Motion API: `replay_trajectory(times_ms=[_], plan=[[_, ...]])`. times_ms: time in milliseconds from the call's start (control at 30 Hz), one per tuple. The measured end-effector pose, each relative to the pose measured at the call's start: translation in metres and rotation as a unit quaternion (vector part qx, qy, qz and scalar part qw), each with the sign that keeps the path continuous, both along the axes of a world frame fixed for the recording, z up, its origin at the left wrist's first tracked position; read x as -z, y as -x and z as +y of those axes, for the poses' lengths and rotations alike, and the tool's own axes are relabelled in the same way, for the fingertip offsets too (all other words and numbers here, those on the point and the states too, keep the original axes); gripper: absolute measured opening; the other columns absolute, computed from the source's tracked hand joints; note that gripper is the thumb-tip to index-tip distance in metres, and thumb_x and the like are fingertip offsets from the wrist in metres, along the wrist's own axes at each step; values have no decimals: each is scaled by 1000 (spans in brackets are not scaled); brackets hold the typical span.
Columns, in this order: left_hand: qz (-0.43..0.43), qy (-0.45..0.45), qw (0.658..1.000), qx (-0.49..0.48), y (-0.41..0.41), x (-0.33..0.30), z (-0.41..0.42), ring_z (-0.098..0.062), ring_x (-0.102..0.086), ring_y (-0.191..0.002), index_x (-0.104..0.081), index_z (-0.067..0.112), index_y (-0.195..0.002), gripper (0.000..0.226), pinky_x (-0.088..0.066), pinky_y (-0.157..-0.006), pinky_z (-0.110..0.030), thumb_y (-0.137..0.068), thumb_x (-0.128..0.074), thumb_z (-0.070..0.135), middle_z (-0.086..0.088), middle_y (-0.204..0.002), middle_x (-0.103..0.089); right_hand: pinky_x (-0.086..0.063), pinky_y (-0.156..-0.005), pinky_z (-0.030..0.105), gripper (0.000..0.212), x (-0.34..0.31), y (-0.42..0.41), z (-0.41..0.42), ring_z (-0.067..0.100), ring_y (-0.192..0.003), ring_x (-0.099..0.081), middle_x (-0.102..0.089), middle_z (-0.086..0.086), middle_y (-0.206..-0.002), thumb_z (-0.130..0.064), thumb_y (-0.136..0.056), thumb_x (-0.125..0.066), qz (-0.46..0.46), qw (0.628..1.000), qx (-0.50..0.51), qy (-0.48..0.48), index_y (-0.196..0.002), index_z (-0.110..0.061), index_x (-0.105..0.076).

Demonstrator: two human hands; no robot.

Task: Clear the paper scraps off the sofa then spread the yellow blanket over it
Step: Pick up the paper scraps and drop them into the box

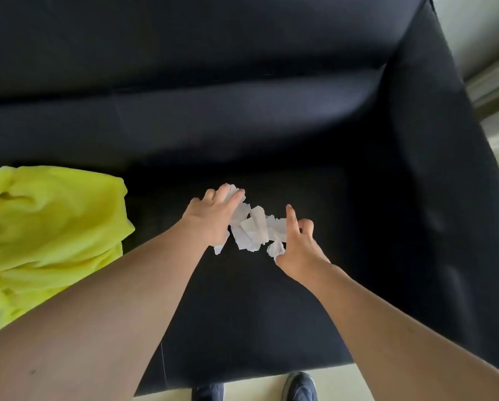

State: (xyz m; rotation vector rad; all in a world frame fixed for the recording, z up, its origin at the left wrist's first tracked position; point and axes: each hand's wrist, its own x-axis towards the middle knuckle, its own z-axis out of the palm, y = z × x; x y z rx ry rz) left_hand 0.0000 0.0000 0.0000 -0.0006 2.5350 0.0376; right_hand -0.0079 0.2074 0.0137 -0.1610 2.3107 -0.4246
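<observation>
Scene: a person leans over a black sofa (271, 125), both bare arms reaching down to the seat cushion.
Paper scraps: a small heap of torn white paper scraps (254, 230) sits mid-seat, bunched between the two hands.
Left hand: the left hand (213, 218) lies over the heap's left edge, fingers curled round a scrap at the far end.
Right hand: the right hand (297, 244) pinches a scrap at the near right edge, forefinger pointing up, the other fingers bent.
Blanket: the yellow blanket (51, 235) lies crumpled on the left part of the seat, apart from the scraps and not yet spread.
Progress: early, by the look of it; the scraps are gathered in one spot but not off the sofa, and the whole of the spreading is left to do.
Surroundings: pale floor (257, 387) along the sofa's front edge, two dark shoes (300, 386) at its foot, a light wall at the upper right.
In the way: the crumpled blanket sits close to the left forearm; loose bits could slip from the heap when lifted.
</observation>
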Motion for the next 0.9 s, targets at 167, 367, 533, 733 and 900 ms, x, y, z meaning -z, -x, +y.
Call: replay_trajectory(times_ms=[167, 367, 533, 733, 900], plan=[[6, 27, 1000, 4, -11, 14, 2, -29, -34, -127, -3, 27, -153, 106, -42, -89, -39, -75, -75, 25, -6, -149, -16, -40, -66, 33, 89, 11, -4, -6, 26, -91, -55, -29, 4, -139, -6, -85, -57, 15, 1000, 8, -7, -151, -25, -1], [132, 29, 991, -12, -26, 19, 3, -22, -53, -91, -50, 16, -110, 25, -38, -67, -30, -87, -58, 22, -2, -109, -53, -44, -64, 32, 32, 15, -1, -8, 29, -86, -59, -60, 7, -97, -9, -88, -47, 31, 998, 6, -55, -121, -10, -45], [116, -79, 979, -146, -34, 16, -5, -19, -58, -73, -58, 20, -91, 7, -37, -60, -29, -86, -53, 18, 4, -87, -63, -41, -55, 28, 22, 14, 0, 0, 28, -73, -59, -58, 4, -77, -11, -85, -40, 55, 994, 90, -31, -104, -10, -51], [120, -134, 961, -210, -25, 15, -13, -15, -54, -78, -51, 19, -101, 19, -46, -59, -31, -86, -62, 24, 5, -102, -52, -41, -54, 30, 29, 7, 8, -9, 30, -75, -59, -60, 9, -89, -13, -88, -40, 129, 981, 147, 15, -116, -11, -48], [64, -80, 985, -140, -39, 26, -14, -18, -54, -67, -52, 16, -109, 20, -40, -54, -30, -90, -52, 16, 5, -79, -54, -42, -57, 30, 26, 14, 6, -30, 24, -86, -53, -52, 7, -106, -13, -91, -41, 127, 990, 37, 49, -115, -9, -50]])
